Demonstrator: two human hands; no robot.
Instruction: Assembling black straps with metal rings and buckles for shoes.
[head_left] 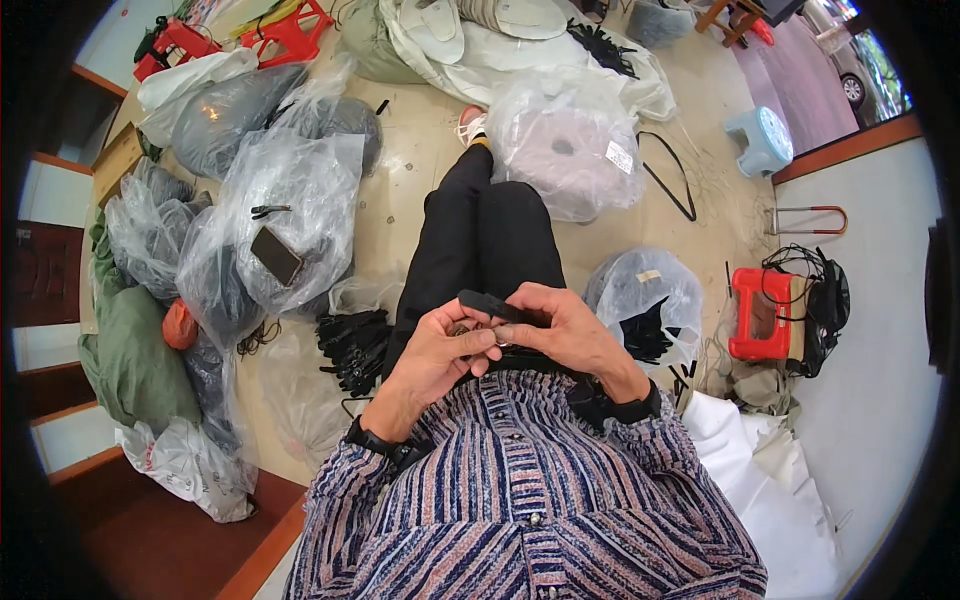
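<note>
Over my lap both hands meet, fingers bent and thumbs pressed inward. A short black strap (489, 304) runs across the fingertips of my left hand (447, 348) into the curled fingers of my right hand (562, 325). Near my right thumb tip sits a small shiny metal-looking part (503, 337), mostly hidden by the fingers. Its exact kind is too small to tell. Left of my knees lies a bundle of black straps (354, 350). On my right, more black strips (648, 332) stick out of a clear plastic bag (652, 280).
Plastic-wrapped rolls (563, 145) stand beyond my knees. A phone (276, 256) and a small black tool (270, 211) lie on bagged goods at my left. At right are a red stool (758, 315), a blue stool (760, 142) and white sheeting (745, 480).
</note>
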